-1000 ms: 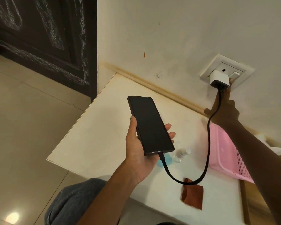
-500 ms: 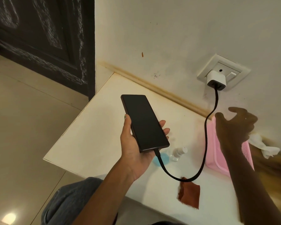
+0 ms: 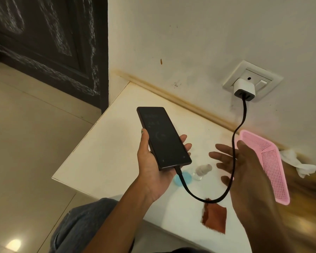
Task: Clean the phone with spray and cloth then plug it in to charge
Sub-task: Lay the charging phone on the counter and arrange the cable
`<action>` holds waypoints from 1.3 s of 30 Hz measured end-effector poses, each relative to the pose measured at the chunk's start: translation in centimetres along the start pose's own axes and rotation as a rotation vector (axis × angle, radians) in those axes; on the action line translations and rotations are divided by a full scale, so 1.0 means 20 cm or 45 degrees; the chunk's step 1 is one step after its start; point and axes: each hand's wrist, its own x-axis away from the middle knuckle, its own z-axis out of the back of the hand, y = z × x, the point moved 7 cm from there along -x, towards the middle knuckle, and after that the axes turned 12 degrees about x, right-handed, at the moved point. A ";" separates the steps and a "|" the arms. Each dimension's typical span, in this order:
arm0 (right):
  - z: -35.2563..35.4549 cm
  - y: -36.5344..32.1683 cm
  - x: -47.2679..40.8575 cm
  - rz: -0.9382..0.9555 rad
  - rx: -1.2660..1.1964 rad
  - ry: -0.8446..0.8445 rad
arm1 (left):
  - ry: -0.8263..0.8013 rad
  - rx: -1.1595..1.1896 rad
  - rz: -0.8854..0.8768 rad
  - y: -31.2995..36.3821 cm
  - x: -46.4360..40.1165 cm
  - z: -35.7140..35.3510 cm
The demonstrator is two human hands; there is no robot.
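My left hand (image 3: 151,172) holds a black phone (image 3: 162,137) above the white table (image 3: 108,147); its screen shows a faint charging display. A black cable (image 3: 234,143) runs from the phone's bottom end up to a white charger (image 3: 243,87) plugged into the wall socket (image 3: 252,81). My right hand (image 3: 244,170) hovers open to the right of the phone, fingers spread, with the cable hanging in front of it. A small clear spray bottle (image 3: 202,170) with a blue base lies on the table beneath the phone. A reddish-brown cloth (image 3: 214,218) lies near the table's front edge.
A pink mesh basket (image 3: 270,165) stands at the right against the wall, with a crumpled white tissue (image 3: 297,161) behind it. A dark door (image 3: 44,42) is at the left, and pale floor tiles (image 3: 26,134) lie below it. My knee in grey fabric (image 3: 84,223) is under the table's edge.
My right hand left the charger at the socket and came down to hover open beside the phone. The phone's dark screen now shows a faint charging display.
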 end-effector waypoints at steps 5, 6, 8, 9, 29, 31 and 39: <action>0.06 -0.04 0.11 0.036 -0.169 0.006 | -0.002 0.004 -0.011 0.01 0.00 0.01; 0.08 -0.05 0.13 0.045 -0.211 0.010 | -0.003 0.008 -0.018 0.01 -0.01 0.01; 0.13 -0.06 0.15 0.062 -0.294 0.026 | -0.004 0.020 -0.041 0.02 -0.01 0.01; 0.16 -0.07 0.15 0.079 -0.315 0.042 | -0.004 0.025 -0.053 0.03 -0.01 0.01; 0.48 -0.01 0.03 0.264 -0.474 0.355 | -0.017 -0.327 -0.215 0.03 -0.20 -0.09; 0.50 0.01 0.00 0.288 -0.473 0.410 | 0.033 -0.403 -0.156 -0.02 -0.25 -0.06; 0.54 0.08 -0.21 0.302 -0.325 0.640 | 0.192 -0.666 -0.008 -0.18 -0.38 0.06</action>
